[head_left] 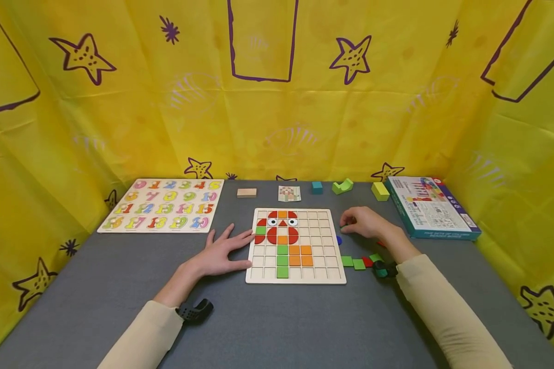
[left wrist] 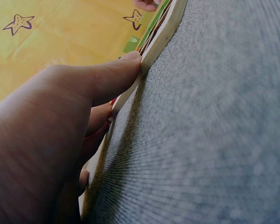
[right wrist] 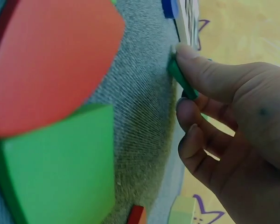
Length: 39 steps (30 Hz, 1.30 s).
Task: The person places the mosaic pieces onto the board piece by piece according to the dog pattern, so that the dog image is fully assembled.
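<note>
A wooden grid board [head_left: 323, 274] lies flat on the grey table, with red, orange, green and eye-patterned tiles set in its squares. My left hand [head_left: 217, 255] spreads its fingers at the board's left side; thumb and fingertips touch that edge, as the left wrist view shows along the board's rim [left wrist: 163, 39]. To the right of the board, my right hand [head_left: 365, 221] pinches a small green tile [right wrist: 182, 79] between thumb and index finger. Below that hand, loose green tiles [head_left: 347, 261] and a red tile [head_left: 367, 262] lie in a row. A blue piece [head_left: 339, 240] sits by the board's right edge.
Behind the board are a picture card [head_left: 289, 193], a wooden block [head_left: 246, 192], a teal block [head_left: 316, 187], a green curved block [head_left: 342, 186] and a yellow block [head_left: 380, 191]. A number puzzle [head_left: 161, 205] lies back left, a box [head_left: 436, 207] back right. Yellow cloth surrounds the table.
</note>
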### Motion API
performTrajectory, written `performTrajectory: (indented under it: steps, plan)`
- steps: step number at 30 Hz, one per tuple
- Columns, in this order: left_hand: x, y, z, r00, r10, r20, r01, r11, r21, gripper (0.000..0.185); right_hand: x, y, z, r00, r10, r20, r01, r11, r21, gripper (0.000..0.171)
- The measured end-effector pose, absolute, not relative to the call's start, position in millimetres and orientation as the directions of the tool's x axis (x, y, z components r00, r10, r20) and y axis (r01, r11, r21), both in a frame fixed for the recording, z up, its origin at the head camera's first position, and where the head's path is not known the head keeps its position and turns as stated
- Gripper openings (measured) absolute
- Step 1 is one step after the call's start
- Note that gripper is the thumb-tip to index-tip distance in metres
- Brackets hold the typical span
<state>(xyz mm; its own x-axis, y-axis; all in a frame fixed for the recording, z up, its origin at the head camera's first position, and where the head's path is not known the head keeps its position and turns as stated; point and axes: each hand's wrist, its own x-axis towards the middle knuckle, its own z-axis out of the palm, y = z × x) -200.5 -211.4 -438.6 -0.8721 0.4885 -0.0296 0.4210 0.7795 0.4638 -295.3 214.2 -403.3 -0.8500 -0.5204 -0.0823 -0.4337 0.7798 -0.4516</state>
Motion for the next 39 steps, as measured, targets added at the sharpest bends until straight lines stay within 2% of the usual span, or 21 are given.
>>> performTrajectory:
  steps: [4,9,13,25,32,39]
  plan:
    - [-201.1,-211.2,-438.3,-0.872,0.490,-0.026,0.424,0.779,0.462,0.080,-293.1,218.8,-400.1,-0.849,-0.519,-0.096,-0.420,0.775,-0.473,0.004]
    - [-201.4,-211.7,-438.9,-0.870,0.492,-0.028,0.426,0.780,0.458,0.080,-290.0,225.3,-400.0,-0.854,-0.506,-0.121,-0.391,0.778,-0.491,0.013]
    - [-201.1,-212.3,-439.7,-0.870,0.492,-0.030,0.426,0.781,0.457,0.080,-287.9,228.7,-404.1,-0.853,-0.509,-0.117,-0.384,0.763,-0.520,0.013]
    - [-201.3,-212.1,-439.9,-0.872,0.488,-0.032,0.419,0.779,0.466,0.080,-271.4,216.8,-404.2,-0.835,-0.550,0.035,-0.437,0.622,-0.650,0.009]
    - [-202.4,-212.6,-440.7,-0.868,0.496,-0.020,0.431,0.774,0.464,0.079,-260.9,202.8,-405.7,-0.827,-0.562,0.026,-0.418,0.581,-0.698,0.008]
    - [-201.3,-211.7,-438.9,-0.869,0.495,-0.024,0.427,0.773,0.468,0.080,-248.4,189.3,-407.4,-0.800,-0.600,0.018,-0.445,0.572,-0.690,0.009]
